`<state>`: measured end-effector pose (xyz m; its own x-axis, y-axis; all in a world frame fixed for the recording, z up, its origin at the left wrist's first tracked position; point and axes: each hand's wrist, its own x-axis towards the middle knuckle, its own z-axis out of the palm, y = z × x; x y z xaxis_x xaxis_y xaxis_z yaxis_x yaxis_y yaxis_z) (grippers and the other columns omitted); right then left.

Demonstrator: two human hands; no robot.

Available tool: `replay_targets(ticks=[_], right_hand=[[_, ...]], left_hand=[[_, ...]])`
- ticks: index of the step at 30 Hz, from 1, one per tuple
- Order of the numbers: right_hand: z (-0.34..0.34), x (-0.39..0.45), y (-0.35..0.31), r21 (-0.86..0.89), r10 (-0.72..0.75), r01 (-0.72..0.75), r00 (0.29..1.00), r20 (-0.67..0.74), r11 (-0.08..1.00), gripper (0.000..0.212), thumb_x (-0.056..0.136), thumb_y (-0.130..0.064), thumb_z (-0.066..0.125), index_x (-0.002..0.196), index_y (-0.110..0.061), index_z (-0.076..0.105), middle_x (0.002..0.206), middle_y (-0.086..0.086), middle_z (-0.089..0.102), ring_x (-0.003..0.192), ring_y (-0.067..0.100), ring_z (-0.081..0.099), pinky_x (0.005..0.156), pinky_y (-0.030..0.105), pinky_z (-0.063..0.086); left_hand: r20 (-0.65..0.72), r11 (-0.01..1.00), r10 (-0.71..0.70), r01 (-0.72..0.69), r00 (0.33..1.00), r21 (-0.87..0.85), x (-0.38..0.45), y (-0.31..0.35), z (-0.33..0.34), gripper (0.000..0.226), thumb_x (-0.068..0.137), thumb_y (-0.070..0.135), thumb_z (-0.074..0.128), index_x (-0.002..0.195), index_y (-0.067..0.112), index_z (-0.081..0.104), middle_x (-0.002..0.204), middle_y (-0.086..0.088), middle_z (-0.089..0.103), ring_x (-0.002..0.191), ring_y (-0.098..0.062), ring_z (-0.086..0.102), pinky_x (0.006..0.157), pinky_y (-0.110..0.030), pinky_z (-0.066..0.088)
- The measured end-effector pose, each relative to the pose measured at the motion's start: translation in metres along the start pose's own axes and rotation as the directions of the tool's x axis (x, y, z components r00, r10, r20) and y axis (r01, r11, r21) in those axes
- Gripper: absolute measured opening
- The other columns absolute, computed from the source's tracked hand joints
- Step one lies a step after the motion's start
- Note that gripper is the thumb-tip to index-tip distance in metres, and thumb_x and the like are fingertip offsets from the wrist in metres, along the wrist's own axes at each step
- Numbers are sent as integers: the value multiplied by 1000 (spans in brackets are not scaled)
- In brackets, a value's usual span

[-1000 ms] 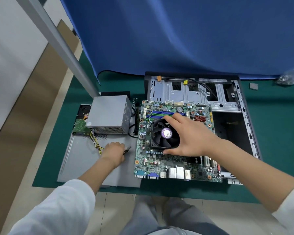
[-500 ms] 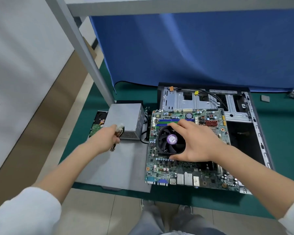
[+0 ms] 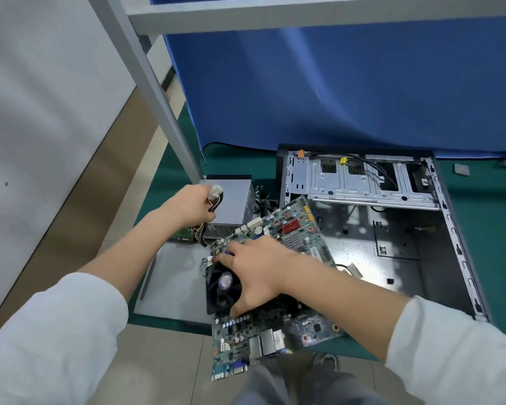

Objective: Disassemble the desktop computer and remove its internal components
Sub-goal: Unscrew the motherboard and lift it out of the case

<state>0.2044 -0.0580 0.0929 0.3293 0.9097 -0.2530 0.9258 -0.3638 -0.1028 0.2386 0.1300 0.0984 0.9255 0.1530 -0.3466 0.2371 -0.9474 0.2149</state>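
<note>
The open desktop case (image 3: 450,229) lies flat on the green mat, its floor bare. My right hand (image 3: 256,273) grips the black cooler fan (image 3: 221,287) on the green motherboard (image 3: 292,229), which is tilted and lifted out toward me, its port edge hanging past the table edge. My left hand (image 3: 192,204) is closed on the power supply cable bundle with its white connector (image 3: 215,192), held above the grey power supply (image 3: 234,203). The power supply sits left of the case.
A grey side panel (image 3: 173,285) lies flat at the left under the power supply. A hard drive (image 3: 183,236) peeks out beside it. A grey metal frame post (image 3: 158,95) slants behind my left hand. A blue cloth (image 3: 333,83) hangs at the back.
My right hand lifted the motherboard by its fan out of the case and swung it left toward me. My left hand raised the cable bundle from the side panel up over the power supply.
</note>
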Motion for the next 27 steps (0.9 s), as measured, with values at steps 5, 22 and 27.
replay_targets(ticks=[5,22,27], right_hand=[[15,29,-18,14,10,-11,996,90,1000,94,67,-77,57,136,-16,42,129,4,47,110,28,55,78,35,49],[55,82,-70,117,127,-129,992,27,985,80,73,-64,60,127,-7,45,116,10,46,93,27,49,55,32,31],[76,93,-75,231,202,-213,977,72,949,86,72,-60,64,134,-7,36,126,12,41,102,32,47,59,34,37]], left_hand=[[24,1000,-9,9,1000,0,-5,-1,1,26,80,17,69,83,11,45,83,-4,57,80,-24,54,71,-33,44],[-29,996,-3,0,1000,-91,-29,-12,19,23,82,19,69,93,6,53,90,-7,61,83,-24,54,66,-28,38],[-42,990,4,-10,999,-140,-34,-12,22,27,83,18,69,105,6,58,101,-6,64,94,-23,58,77,-30,46]])
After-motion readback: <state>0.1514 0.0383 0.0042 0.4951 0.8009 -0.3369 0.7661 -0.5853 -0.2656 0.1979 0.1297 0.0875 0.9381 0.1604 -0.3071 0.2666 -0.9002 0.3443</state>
